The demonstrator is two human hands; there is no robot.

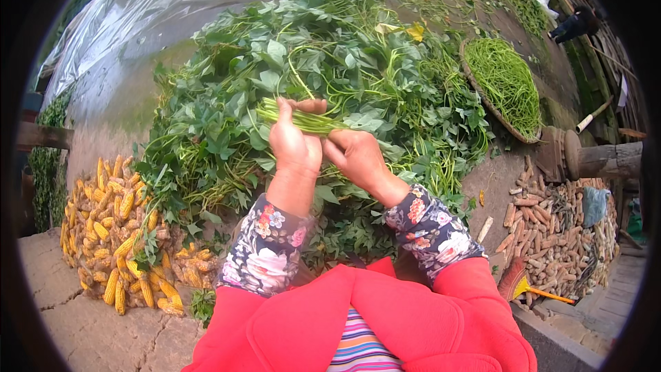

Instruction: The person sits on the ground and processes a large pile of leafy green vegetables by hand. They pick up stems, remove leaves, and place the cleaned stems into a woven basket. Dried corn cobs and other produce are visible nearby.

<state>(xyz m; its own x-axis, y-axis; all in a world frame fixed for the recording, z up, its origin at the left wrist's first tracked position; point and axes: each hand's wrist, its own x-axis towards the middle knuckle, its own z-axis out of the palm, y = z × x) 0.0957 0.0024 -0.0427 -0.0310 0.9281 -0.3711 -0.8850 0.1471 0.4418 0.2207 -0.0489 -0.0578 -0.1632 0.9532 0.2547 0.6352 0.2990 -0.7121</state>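
Note:
My left hand [295, 139] is closed around a bundle of green leaf stalks [315, 123], its thumb and fingers wrapped over their left part. At the bundle's right end, my right hand [359, 154] has its thumb and fingers pinched together against the stalks. What exactly lies between those fingertips is hidden. Both hands are above a large heap of leafy green vines [227, 82], which look like sweet potato vines. Its leaves and stems spread in front of me and on both sides of my forearms.
To the left lies a pile of yellow corn cobs [126, 201]. A shallow basket of green stalks [501, 88] sits to the right, near a wooden post [607, 161]. Bare corncobs [547, 227] and a broom [516, 281] are lower right. Plastic sheeting [129, 5] covers the upper left. A person [576, 26] is farther off.

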